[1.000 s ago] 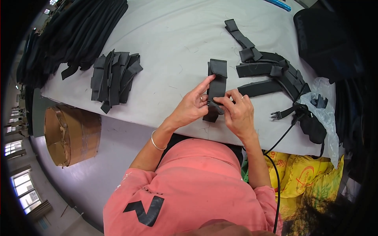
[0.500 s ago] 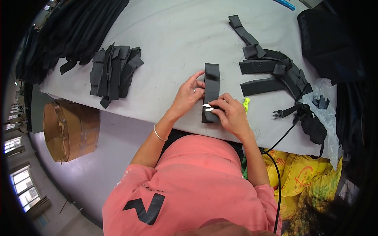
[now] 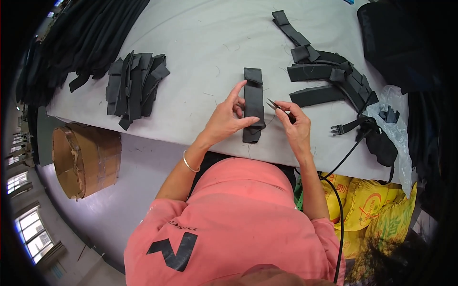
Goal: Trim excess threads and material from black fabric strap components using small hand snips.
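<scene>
A flat black fabric strip [image 3: 254,101] with a folded flap at each end lies upright in front of me on the pale table. My left hand [image 3: 229,115] rests at its left edge with the fingers apart. Its index fingertip touches the strip near the upper flap, and the thumb lies across the lower part. Pinched in my right hand [image 3: 296,125] are thread snips [image 3: 275,106], their points toward the upper left, just right of the strip and apart from it. Much of the snips' handle is hidden by the fingers.
A pile of black strips [image 3: 136,86] lies at the left, more black strips [image 3: 312,72] at the right. Beyond are black fabric stacks [image 3: 88,35]. A buckled strap [image 3: 350,127], clear plastic bag [image 3: 400,124] and black cable [image 3: 342,209] are at the right. A cardboard box [image 3: 98,159] stands below left.
My right hand has drawn the snips away from the strip's lower part to the right, turning the points upward. My left thumb has come down over the strip, and the index finger has extended upward.
</scene>
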The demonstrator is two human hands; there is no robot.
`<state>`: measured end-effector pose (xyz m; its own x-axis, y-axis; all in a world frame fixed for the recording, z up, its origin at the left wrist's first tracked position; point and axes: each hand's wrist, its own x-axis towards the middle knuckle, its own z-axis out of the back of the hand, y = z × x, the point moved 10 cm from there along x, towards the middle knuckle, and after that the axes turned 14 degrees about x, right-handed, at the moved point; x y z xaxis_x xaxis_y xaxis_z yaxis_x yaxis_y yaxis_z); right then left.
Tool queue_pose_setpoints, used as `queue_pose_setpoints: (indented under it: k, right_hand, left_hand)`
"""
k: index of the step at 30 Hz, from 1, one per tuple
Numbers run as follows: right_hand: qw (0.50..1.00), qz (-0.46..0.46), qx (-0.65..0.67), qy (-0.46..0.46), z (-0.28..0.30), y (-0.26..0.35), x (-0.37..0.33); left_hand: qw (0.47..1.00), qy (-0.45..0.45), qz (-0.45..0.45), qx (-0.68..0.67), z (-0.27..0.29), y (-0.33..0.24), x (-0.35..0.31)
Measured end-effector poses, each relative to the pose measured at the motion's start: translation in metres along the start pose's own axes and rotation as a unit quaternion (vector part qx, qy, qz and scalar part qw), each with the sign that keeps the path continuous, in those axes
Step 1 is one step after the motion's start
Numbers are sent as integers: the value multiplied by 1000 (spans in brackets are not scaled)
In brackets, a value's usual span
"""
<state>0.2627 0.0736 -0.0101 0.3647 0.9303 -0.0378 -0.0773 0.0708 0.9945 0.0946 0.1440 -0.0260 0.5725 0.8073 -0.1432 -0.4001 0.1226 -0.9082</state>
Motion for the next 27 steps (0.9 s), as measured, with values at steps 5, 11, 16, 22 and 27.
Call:
queue_pose_setpoints:
  k: [5, 11, 16, 22, 27]
  right_hand:
    - [1000, -18, 20, 5, -1, 2, -6]
    - [985, 135, -89, 54, -9, 49, -20]
    - [953, 247, -163, 66, -24, 69, -30]
    - [942, 262, -199, 69, -24, 72, -32]
    - [937, 274, -208, 66, -25, 74, -35]
  left_hand:
    - [998, -24, 30, 55, -3, 7, 3]
    - [990, -84, -23, -114, 19, -10, 3]
    - [985, -87, -43, -146, 23, -31, 2]
    - [985, -103, -43, -134, 25, -33, 0]
    - [986, -116, -43, -116, 28, -34, -1]
